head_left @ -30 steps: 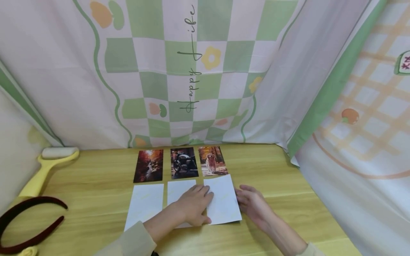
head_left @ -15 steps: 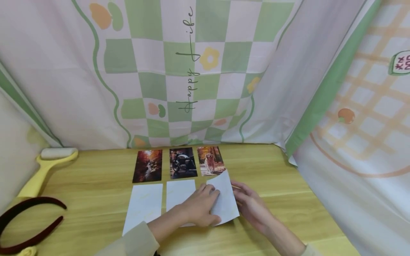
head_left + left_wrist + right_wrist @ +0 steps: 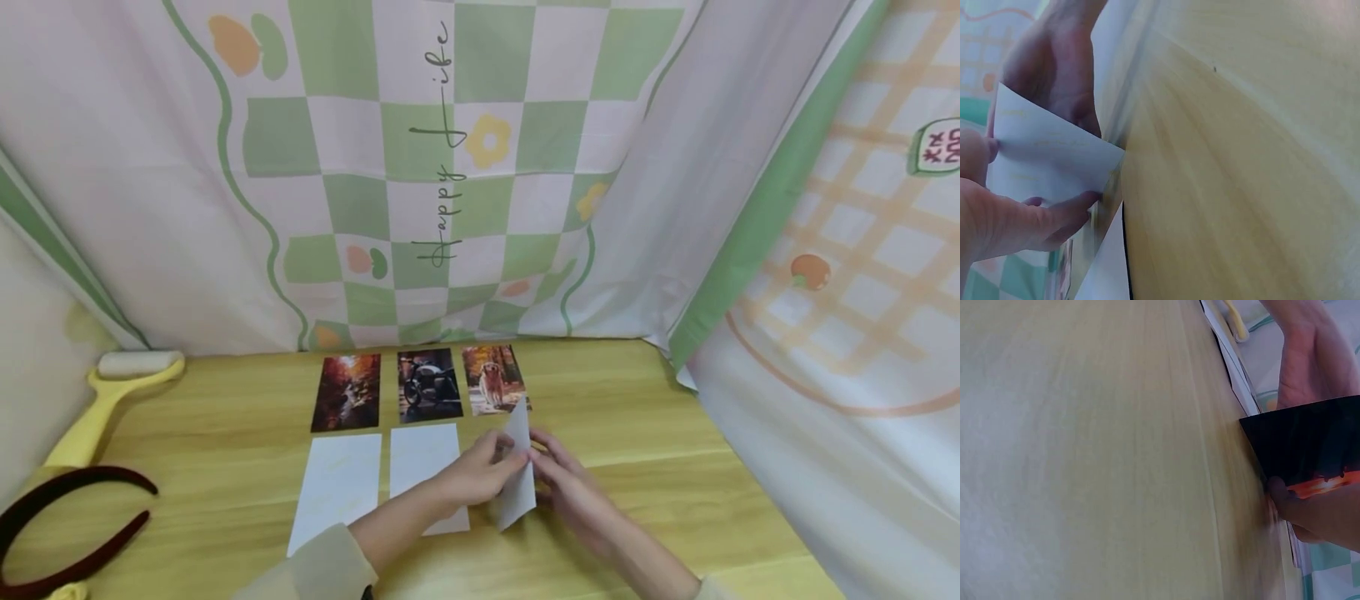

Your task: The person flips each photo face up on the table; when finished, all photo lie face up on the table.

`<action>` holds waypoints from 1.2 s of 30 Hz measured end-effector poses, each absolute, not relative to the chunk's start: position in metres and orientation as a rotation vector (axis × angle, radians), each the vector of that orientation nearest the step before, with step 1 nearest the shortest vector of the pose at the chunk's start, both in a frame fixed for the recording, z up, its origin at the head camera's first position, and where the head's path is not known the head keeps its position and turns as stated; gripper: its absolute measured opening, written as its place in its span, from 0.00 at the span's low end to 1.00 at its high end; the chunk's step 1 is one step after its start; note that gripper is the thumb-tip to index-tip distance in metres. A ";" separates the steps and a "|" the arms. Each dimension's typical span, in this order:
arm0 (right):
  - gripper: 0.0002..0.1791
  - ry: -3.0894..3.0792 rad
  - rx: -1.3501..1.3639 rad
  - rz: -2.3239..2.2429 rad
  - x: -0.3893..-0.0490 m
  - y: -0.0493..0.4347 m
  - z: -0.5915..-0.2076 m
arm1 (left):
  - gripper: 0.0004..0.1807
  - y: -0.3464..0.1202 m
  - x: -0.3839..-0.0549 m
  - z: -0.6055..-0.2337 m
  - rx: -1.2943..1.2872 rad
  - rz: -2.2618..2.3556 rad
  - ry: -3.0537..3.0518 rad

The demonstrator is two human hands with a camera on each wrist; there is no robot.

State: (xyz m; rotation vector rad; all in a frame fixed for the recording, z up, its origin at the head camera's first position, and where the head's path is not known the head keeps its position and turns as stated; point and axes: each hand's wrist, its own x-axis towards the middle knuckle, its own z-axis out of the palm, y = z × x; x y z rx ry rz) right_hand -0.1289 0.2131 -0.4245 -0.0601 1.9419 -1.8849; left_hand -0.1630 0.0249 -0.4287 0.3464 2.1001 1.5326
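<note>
A photo print (image 3: 517,475) stands tilted on edge between both hands, its white back toward the left. My left hand (image 3: 483,471) holds it from the white side; fingers and thumb lie on that face in the left wrist view. At its right edge my right hand (image 3: 573,492) holds it from the picture side. The right wrist view shows that dark picture (image 3: 1300,440) with an orange glow, a right fingertip (image 3: 1277,487) against it. How far each thumb wraps the edge is partly hidden. Left of the hands lie two white-backed prints (image 3: 339,483), the nearer one partly covered by the left arm.
Behind stand three face-up photos in a row: an autumn stream (image 3: 347,393), a motorcycle (image 3: 430,385) and a dog (image 3: 492,379). A yellow-handled lint roller (image 3: 101,400) and a dark red headband (image 3: 75,479) lie at the left. A patterned curtain (image 3: 480,208) closes the table's back.
The right-hand white print has gone from lying nearly flat to standing on edge. My right hand has moved left with it, and my left fingers have shifted right along it.
</note>
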 end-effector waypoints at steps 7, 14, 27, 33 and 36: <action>0.39 1.977 -0.096 -1.866 -0.127 0.205 -0.426 | 0.28 0.023 -0.164 -0.434 0.249 1.789 1.743; 0.37 2.333 -0.308 -1.551 -0.121 0.209 -0.434 | 0.41 0.020 -0.164 -0.441 0.188 1.906 1.565; 0.33 2.658 -0.804 -0.884 -0.123 0.227 -0.439 | 0.49 0.015 -0.158 -0.442 0.230 1.844 1.978; 0.33 2.682 -0.829 -0.624 -0.128 0.228 -0.439 | 0.40 0.015 -0.159 -0.442 0.453 1.260 2.575; 0.33 2.698 -0.844 -0.556 -0.129 0.228 -0.439 | 0.34 0.015 -0.159 -0.444 0.594 0.967 2.710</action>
